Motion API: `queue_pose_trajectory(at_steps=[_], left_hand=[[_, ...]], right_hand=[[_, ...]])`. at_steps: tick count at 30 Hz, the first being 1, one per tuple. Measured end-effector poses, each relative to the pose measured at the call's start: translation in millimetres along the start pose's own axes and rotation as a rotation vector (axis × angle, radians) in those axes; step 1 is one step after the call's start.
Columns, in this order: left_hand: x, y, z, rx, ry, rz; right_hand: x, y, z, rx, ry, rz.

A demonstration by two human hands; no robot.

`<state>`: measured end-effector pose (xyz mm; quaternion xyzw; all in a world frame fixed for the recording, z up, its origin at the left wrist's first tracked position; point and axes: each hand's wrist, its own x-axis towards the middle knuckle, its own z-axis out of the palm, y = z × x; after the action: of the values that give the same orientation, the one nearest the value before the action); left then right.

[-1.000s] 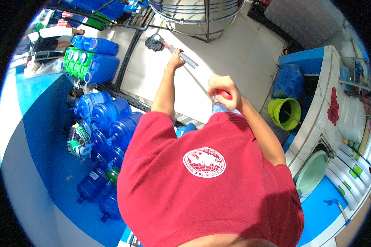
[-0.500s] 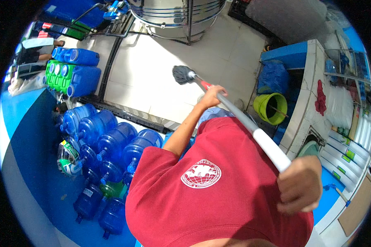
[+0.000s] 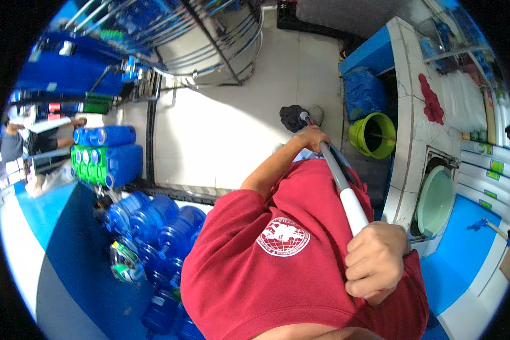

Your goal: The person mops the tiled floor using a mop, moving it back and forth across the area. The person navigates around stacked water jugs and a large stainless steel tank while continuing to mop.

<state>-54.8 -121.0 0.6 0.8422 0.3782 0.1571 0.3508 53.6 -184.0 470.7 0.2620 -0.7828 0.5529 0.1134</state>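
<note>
Over the pale tiled floor [image 3: 221, 136], just ahead of the person's body, a mop [image 3: 335, 170] was found held slantwise between both hands. Its dark mop head [image 3: 292, 118] lay at the far end, down at floor level; whether it pressed on the tiles could not be told. The pole [image 3: 340, 181] ran back over the front of a red shirt [image 3: 300, 283]. The left hand [image 3: 313, 137] was wrapped round the lower part of the pole, just behind the head — fingers curled, grip closed. The right hand [image 3: 375, 262] was clenched firmly about the white upper end, in front of the shirt. To the right stood a yellow-green bucket [image 3: 359, 136] containing a stick [image 3: 384, 136], near a blue plastic bag [image 3: 364, 90]. Beyond these, a tiled counter [image 3: 405, 107] bore a red cloth [image 3: 430, 99]; a pale green basin [image 3: 436, 204] leaned nearer the person. On the left lay several blue water jugs [image 3: 153, 215], and past them blue and green containers [image 3: 105, 153] were stacked — another person [image 3: 20, 141] was noted at the far left.
</note>
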Motion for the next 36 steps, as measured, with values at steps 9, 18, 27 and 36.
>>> queue_pose_trajectory(at_steps=[9, 18, 27, 36], left_hand=[[59, -80, -94, 0.155, 0.080, -0.420], [152, -75, -185, 0.227, 0.316, -0.257], [303, -61, -213, 0.151, 0.055, -0.177], [372, 31, -239, 0.064, 0.180, -0.208]], right_hand=[[-81, 75, -33, -0.299, 0.542, 0.133], [-208, 158, -132, -0.413, 1.366, 0.034], [-308, 200, -196, -0.366, 1.612, -0.041], [-352, 61, -288, -0.624, 1.507, 0.019]])
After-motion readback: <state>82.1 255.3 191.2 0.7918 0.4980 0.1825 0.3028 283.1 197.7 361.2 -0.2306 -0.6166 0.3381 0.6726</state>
